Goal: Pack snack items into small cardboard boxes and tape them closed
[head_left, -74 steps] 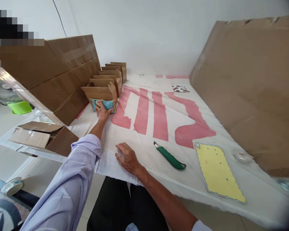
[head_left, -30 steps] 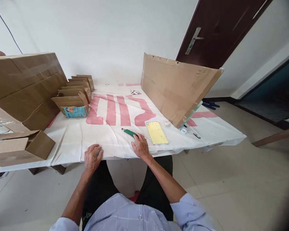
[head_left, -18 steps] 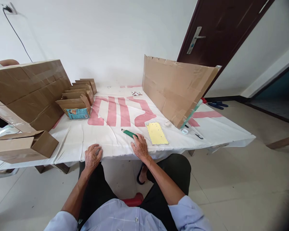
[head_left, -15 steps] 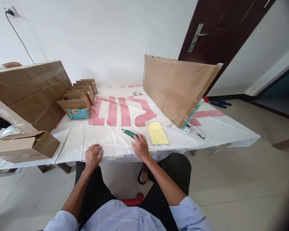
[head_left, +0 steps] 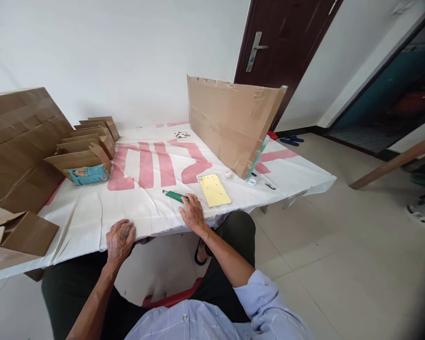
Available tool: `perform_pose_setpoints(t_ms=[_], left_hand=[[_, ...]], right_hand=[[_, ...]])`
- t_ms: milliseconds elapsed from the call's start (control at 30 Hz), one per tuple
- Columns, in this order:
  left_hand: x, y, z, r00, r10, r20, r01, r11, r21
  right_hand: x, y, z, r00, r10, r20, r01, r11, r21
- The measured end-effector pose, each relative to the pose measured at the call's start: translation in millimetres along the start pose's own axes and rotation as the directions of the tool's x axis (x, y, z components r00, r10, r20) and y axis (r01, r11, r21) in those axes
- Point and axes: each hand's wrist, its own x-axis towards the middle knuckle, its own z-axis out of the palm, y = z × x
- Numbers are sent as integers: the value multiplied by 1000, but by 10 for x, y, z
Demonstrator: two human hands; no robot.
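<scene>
My right hand (head_left: 193, 212) lies on the near part of the cloth-covered table, thumb apart from the other fingers. Its fingertips rest over the back end of a green utility knife (head_left: 175, 195), whose blade end points left. That knife lies flat, not lifted. A yellow card (head_left: 215, 190) with small marks and a wavy edge lies just right of this hand. My left hand (head_left: 119, 238) rests palm down at the table edge, loosely bent fingers on the cloth, holding nothing visible.
On the left stand a low open carton (head_left: 30, 233), a big cardboard panel (head_left: 21, 141) and a row of small boxes (head_left: 85, 146) with a blue packet (head_left: 87, 175). Another cardboard panel (head_left: 230, 118) stands right, near a tape roll (head_left: 251, 182) and a black-handled tool (head_left: 264, 181). A patterned card (head_left: 182, 134) lies farther back.
My view has turned to the right, so the table and things appear farther left. Both hands and the utility knife keep about the same places on the table.
</scene>
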Motion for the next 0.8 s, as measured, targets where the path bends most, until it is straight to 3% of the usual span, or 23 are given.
perform_pose_setpoints(t_ms=[267,400,533,600,667,800], left_hand=[[36,67,-75,999,-3,53,4,1000,-19],[156,59,-177,990,-26,136,37,996,-80],[332,-62,-365,968,9,249,55,967,-248],[467,-155,-462,939,-83,334,184,941,-285],[623,-247,-533,881,-175,439,309,916,-255],[808,-361,-592,785,-319,530,512,816,-268]], right_hand=[[38,-27,48,997,-31,-67,33,999,29],[159,-134,77,977,-164,-135,177,980,92],[267,-400,58,919,-383,-98,393,912,120],[324,-516,92,869,-492,-54,495,861,119],[380,-573,167,823,-568,-8,564,817,117],[382,-557,318,776,-629,55,622,776,109]])
